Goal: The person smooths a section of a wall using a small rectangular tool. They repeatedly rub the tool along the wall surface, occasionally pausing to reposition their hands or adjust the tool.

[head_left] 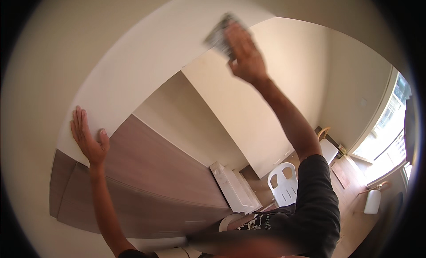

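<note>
A greyish, dark-patterned cloth [215,39], blurred, lies against the pale panel [128,73] near the top of the view, toward the panel's far right end. The right hand [245,53] covers the cloth's right part. Its fingers are stretched upward and lie close together, while the thumb stands off below, on the left side; blur hides the fingertips, so I cannot tell whether they pinch the cloth or only press it flat. The wrist is nearly in line with the forearm, which slants down to the right toward a bent elbow just above the dark sleeve [317,191]. The upper arm drops steeply from there to the shoulder.

The left hand [91,140] is well apart from the cloth, at the lower left end of the same panel. It is bare, its palm turned to the panel, fingers pointing up and slightly spread, thumb held wide to the right. Its forearm rises almost upright from the lower edge, leaning a little left.

Below the panel, brownish cabinet fronts [164,169] stretch to the right of the left forearm. Farther off are a white chair [284,184] beside the right sleeve and a bright window [386,120] at the right.
</note>
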Tool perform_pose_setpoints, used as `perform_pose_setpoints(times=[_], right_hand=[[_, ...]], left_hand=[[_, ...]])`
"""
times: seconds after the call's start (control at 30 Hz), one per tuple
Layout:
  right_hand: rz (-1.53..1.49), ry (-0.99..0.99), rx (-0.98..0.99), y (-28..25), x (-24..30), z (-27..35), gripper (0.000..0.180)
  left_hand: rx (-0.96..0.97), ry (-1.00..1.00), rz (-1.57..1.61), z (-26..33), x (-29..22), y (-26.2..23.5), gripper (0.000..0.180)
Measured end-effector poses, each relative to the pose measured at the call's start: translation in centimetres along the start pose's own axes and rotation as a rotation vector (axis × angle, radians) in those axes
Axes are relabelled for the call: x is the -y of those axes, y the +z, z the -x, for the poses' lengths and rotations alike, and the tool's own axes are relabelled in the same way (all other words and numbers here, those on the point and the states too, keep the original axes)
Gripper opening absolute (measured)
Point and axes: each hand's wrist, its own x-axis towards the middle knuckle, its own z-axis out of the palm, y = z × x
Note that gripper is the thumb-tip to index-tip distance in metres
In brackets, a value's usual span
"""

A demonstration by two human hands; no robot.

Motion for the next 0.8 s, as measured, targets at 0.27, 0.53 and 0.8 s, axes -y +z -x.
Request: perform_pose_setpoints(times=[0.27,0.53,0.8], right_hand=[[-0.214,0.136,-0.085,3.9,13.4,-0.9,0.092],[-0.559,-0.421,0.184,6.3,25.6,-3.6,0.064],[-0.033,0.067,-0.053,-0.9,1.8,-1.2,0.102]], left_hand=[[-0.009,-0.003,-0.023,0.3,0.0,0.4,0.066],[0.051,0.02,-0.055,0.2,0.7,1.0,0.072],[0.089,-0.032,-0.152,2.0,0.6,-0.3,0.076]])
